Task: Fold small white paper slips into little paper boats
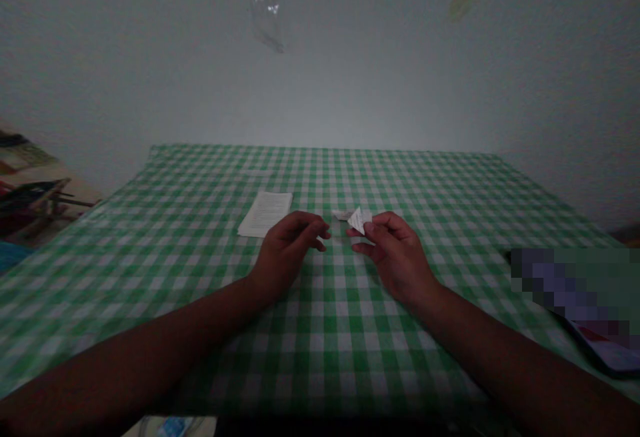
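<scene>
Between thumb and fingers, my right hand (395, 247) pinches a small piece of folded printed paper (357, 221). The paper is white with dark lines of text, and a pointed, triangular flap faces me. Its left end sticks out toward my left hand (295, 244), which is apart from it. That hand is raised over the cloth with curled fingers, and no object shows in it. Just beyond my left hand lies a stack of printed sheets (266, 214), partly covered by the hand.
A green and white checked cloth (320, 330) covers the table, which meets a pale wall (320, 77) at the back. At the right edge lies a dark-rimmed device (600, 350), its face blurred out. Assorted items (35, 204) stand beyond the table's left side.
</scene>
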`<state>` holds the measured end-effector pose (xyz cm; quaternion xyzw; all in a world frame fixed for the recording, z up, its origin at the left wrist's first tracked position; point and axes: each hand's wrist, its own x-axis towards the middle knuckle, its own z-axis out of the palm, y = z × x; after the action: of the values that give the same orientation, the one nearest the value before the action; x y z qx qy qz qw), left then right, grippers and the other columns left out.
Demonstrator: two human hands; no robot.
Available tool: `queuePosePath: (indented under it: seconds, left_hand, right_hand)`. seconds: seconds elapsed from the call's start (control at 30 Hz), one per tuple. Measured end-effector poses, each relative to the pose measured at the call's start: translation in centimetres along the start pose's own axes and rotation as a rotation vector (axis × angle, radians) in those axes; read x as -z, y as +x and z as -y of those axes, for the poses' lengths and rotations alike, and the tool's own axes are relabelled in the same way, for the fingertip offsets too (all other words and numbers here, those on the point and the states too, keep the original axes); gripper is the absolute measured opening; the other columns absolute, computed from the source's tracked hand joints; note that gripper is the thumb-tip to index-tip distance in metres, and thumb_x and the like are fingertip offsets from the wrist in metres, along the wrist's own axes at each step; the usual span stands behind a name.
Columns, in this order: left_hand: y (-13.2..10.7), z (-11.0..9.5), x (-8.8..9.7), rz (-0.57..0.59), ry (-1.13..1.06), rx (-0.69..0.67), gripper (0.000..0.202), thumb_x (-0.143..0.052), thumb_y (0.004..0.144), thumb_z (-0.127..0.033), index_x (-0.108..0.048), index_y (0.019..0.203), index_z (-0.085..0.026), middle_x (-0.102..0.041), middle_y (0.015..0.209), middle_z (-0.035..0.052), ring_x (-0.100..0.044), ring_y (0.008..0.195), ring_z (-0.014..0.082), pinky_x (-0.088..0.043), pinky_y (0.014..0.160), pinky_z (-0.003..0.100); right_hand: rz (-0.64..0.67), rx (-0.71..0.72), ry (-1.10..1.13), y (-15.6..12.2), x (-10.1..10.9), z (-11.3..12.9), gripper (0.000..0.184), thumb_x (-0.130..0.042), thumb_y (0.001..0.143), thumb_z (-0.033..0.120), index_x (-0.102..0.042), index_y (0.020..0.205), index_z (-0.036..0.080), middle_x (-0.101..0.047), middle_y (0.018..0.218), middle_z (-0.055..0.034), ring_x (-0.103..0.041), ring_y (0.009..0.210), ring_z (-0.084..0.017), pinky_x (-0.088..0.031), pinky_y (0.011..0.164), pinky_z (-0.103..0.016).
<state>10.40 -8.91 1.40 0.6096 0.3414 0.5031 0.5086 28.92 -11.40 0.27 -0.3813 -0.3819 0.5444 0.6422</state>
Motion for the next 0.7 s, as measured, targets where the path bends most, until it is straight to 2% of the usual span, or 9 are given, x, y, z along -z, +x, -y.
queuePosePath:
  seconds: [0.13, 0.23, 0.33, 0.43, 0.57, 0.7]
  left_hand:
    - [0.0, 0.6, -0.1, 0.108, -0.048, 0.03, 0.021, -0.067, 0.088, -0.033, -0.06, 0.101, -0.019, -0.062, 0.096, 0.0026, -0.063, 0.086, 0.0159, -0.055, 0.068, 0.027]
    - [-0.2, 0.7, 0.0, 0.178, 0.061, -0.001, 0.026, -0.069, 0.087, -0.032, -0.061, 0.109, -0.021, -0.061, 0.097, 0.0026, -0.061, 0.088, 0.0154, -0.053, 0.071, 0.026]
    - [-0.2, 0.3, 0.2, 0.195, 0.241, -0.073, 0.014, -0.064, 0.09, -0.031, -0.066, 0.092, -0.018, -0.061, 0.091, 0.0033, -0.059, 0.088, 0.0152, -0.05, 0.073, 0.026]
    - [-0.1, -0.1, 0.3, 0.212, 0.327, -0.134, 0.014, -0.063, 0.091, -0.029, -0.066, 0.085, -0.017, -0.061, 0.086, 0.0023, -0.058, 0.084, 0.0142, -0.048, 0.072, 0.025]
    - [0.0, 0.2, 0.3, 0.17, 0.248, -0.107, 0.014, -0.064, 0.089, -0.029, -0.064, 0.082, -0.017, -0.06, 0.084, 0.0017, -0.057, 0.08, 0.0132, -0.047, 0.07, 0.025]
    - [0.3, 1.0, 0.2, 0.05, -0.018, 0.036, 0.013, -0.067, 0.085, -0.03, -0.061, 0.088, -0.018, -0.061, 0.08, -0.0011, -0.055, 0.065, 0.0101, -0.047, 0.062, 0.024]
  right_hand:
    - [0.066, 0.081, -0.116, 0.2, 0.0, -0.1, 0.013, -0.075, 0.08, 0.032, -0.066, 0.082, 0.024, -0.071, 0.09, 0.0003, -0.068, 0.08, -0.015, -0.057, 0.07, -0.03]
    - [0.158, 0.151, -0.222, 0.0, -0.1, -0.2, 0.012, -0.075, 0.079, 0.031, -0.066, 0.081, 0.024, -0.071, 0.09, 0.0001, -0.065, 0.075, -0.014, -0.056, 0.071, -0.031]
    - [0.235, 0.186, -0.276, -0.3, -0.1, -0.1, 0.01, -0.075, 0.08, 0.028, -0.067, 0.085, 0.024, -0.07, 0.091, 0.0001, -0.065, 0.08, -0.015, -0.055, 0.074, -0.031]
    - [0.253, 0.164, -0.348, -0.5, 0.0, -0.2, 0.01, -0.074, 0.081, 0.028, -0.07, 0.089, 0.024, -0.068, 0.081, 0.0005, -0.064, 0.073, -0.014, -0.053, 0.067, -0.029]
    - [0.194, 0.1, -0.306, -0.2, 0.1, -0.1, 0.011, -0.075, 0.08, 0.033, -0.073, 0.083, 0.023, -0.07, 0.079, -0.0004, -0.065, 0.069, -0.014, -0.056, 0.063, -0.029]
    - [0.098, 0.015, -0.12, 0.0, 0.0, -0.1, 0.012, -0.077, 0.079, 0.034, -0.074, 0.083, 0.023, -0.074, 0.09, -0.0019, -0.07, 0.079, -0.016, -0.06, 0.067, -0.03]
